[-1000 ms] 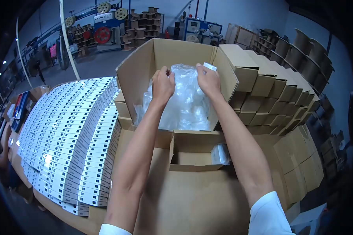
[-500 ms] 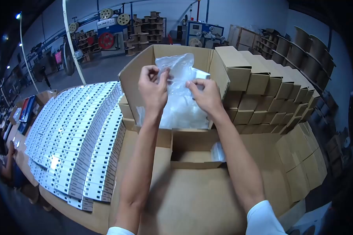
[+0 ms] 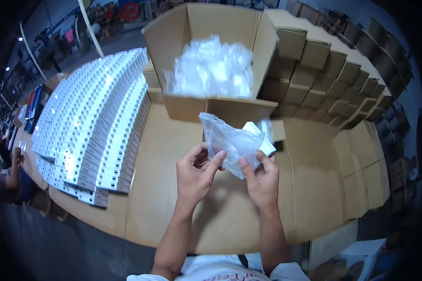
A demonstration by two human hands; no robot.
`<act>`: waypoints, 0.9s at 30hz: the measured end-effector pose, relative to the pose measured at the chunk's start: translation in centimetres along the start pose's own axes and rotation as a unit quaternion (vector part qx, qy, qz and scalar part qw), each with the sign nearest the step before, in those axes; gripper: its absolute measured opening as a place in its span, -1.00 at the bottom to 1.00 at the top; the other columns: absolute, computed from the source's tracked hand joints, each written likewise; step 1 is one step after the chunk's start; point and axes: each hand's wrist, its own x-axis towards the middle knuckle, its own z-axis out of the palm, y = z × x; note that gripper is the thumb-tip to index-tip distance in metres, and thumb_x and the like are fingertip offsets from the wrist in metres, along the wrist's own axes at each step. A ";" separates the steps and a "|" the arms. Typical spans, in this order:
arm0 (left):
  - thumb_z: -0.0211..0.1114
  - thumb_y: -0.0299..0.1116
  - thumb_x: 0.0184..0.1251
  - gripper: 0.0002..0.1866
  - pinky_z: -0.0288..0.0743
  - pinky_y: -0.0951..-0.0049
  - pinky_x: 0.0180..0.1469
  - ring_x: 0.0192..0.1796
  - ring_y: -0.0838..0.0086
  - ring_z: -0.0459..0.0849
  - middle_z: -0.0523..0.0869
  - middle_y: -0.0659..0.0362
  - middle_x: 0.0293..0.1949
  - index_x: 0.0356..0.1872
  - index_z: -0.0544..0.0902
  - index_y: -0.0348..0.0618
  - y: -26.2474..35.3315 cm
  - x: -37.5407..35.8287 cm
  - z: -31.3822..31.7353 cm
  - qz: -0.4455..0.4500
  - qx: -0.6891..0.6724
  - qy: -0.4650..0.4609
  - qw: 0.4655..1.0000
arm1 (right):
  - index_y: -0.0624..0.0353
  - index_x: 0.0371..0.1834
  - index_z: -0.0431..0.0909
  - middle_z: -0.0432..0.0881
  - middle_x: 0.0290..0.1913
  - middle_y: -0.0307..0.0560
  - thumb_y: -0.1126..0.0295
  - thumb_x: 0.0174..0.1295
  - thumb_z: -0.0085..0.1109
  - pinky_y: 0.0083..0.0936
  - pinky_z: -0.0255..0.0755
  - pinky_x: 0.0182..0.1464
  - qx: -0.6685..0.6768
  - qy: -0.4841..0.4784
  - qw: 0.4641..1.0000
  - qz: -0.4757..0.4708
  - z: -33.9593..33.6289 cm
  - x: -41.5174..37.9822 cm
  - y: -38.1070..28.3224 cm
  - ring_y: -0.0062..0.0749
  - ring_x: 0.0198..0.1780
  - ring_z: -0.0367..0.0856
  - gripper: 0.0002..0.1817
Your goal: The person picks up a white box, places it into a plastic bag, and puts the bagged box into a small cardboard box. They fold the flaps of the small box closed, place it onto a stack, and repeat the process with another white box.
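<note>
A clear plastic bag (image 3: 227, 140) is stretched between my two hands over the table. My left hand (image 3: 197, 171) pinches its left lower edge between thumb and fingers. My right hand (image 3: 260, 178) grips its right side, and a white piece (image 3: 267, 147) sticks up beside those fingers. Whether that piece is inside the bag I cannot tell. Behind the bag stands a small open cardboard box (image 3: 241, 108), mostly hidden by the bag. Farther back, a large open carton (image 3: 222, 21) holds a heap of clear plastic bags (image 3: 215, 70).
Long rows of white boxes (image 3: 86, 122) are stacked on the left of the brown table (image 3: 159, 206). Stacked cardboard boxes (image 3: 314, 84) rise at the right, with more cardboard (image 3: 361, 164) at the table's right edge. Another person's arm (image 3: 15, 168) shows far left.
Both hands have come down and nearer from the large carton, bringing the plastic bag and white piece with them. The view has tilted downward.
</note>
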 end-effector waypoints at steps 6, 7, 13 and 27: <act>0.22 -0.67 0.42 -0.83 0.65 0.55 -0.19 -0.25 0.58 0.72 0.73 0.13 -0.21 -0.02 0.61 -0.41 -4.3 -6.3 -2.3 -0.083 0.002 0.027 0.996 | 0.40 -0.15 0.71 0.58 -0.05 -0.07 0.28 0.55 0.21 -0.50 0.46 0.03 0.112 0.006 0.986 0.127 -2.1 -7.2 3.5 -0.47 -0.03 0.54 -0.68; 0.20 -0.69 0.40 -0.82 0.64 0.56 -0.18 -0.27 0.59 0.71 0.71 0.13 -0.21 -0.02 0.60 -0.41 -4.6 -7.0 -2.7 -0.086 0.004 0.041 0.995 | 0.41 -0.16 0.71 0.57 -0.07 -0.10 0.34 0.57 0.16 -0.50 0.47 -0.01 0.114 0.020 0.984 0.136 -2.4 -7.8 3.7 -0.50 -0.07 0.53 -0.70; 0.41 -0.71 0.16 -0.63 0.55 0.31 0.02 -0.02 0.24 0.67 0.69 0.06 -0.08 0.01 0.65 -0.26 -1.1 -7.9 -1.3 0.259 0.379 0.101 0.883 | 0.46 -0.17 0.68 0.57 -0.10 0.03 0.39 0.52 0.23 -0.44 0.47 -0.06 0.006 0.054 0.994 0.099 -3.3 -10.3 4.0 -0.36 -0.14 0.56 -0.74; 0.50 -0.69 0.04 -0.66 0.60 0.23 -0.13 -0.16 0.23 0.73 0.70 0.12 -0.21 -0.15 0.63 -0.21 -1.2 -5.6 1.2 0.269 0.366 -0.115 0.884 | 0.37 -0.20 0.70 0.60 0.09 0.24 0.36 0.44 0.29 -0.26 0.47 0.12 -0.036 -0.004 0.989 0.145 -3.7 -10.7 3.5 0.02 0.06 0.61 -0.77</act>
